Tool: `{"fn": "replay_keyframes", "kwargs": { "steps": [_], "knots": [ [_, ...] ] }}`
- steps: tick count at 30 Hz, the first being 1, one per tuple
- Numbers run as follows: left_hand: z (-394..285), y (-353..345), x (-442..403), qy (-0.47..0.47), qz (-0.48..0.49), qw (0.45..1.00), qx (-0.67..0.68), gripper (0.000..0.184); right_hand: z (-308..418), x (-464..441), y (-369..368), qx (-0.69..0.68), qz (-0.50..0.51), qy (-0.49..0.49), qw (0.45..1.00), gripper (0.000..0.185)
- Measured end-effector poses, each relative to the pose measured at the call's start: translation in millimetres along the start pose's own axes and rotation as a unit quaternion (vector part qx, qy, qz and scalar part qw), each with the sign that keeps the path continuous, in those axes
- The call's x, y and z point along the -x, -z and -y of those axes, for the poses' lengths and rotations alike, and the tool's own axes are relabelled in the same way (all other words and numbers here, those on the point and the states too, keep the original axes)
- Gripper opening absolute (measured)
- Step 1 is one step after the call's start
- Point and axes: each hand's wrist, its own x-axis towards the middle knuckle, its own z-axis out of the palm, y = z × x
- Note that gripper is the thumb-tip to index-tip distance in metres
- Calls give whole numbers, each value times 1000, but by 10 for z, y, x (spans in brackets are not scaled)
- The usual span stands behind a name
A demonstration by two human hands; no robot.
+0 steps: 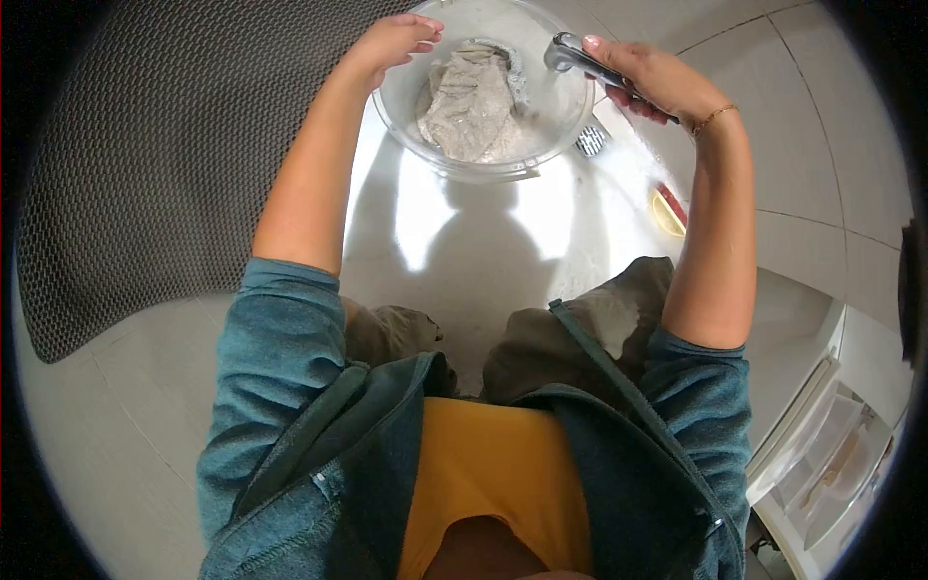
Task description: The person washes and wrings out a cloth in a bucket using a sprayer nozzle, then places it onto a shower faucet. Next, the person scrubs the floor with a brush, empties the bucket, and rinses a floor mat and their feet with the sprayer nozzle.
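While right hand (646, 79) is grasping sprayer (570, 54), your left hand (394, 46) is hovering over basin (483, 174), fingers loose, unladen, cloth (471, 106) lying nearer it, stretching away from you

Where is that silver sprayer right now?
In the head view, the silver sprayer is upper right of centre, held in the right hand, its head over the right side of the clear basin, right of the pale cloth.

— How is the floor (126, 435) surfaced?
— With pale tiles (155, 362), partly hidden at left by a dark textured mat (164, 164).
— And elsewhere?
— Bright light (422, 227) is reflected; at right, a white unit (797, 427) is seen.
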Motion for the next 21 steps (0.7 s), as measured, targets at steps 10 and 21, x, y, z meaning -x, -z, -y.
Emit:
{"fn": "replay_keyframes", "kwargs": {
  "steps": [10,21],
  "knots": [
    [29,19,-9,-15,-9,1000,-10,31,151,-9,-69,-87,-123,90,984,45],
    [45,21,-55,5,-8,1000,13,31,221,57,-135,-185,-66,106,975,41]
  ]
}}
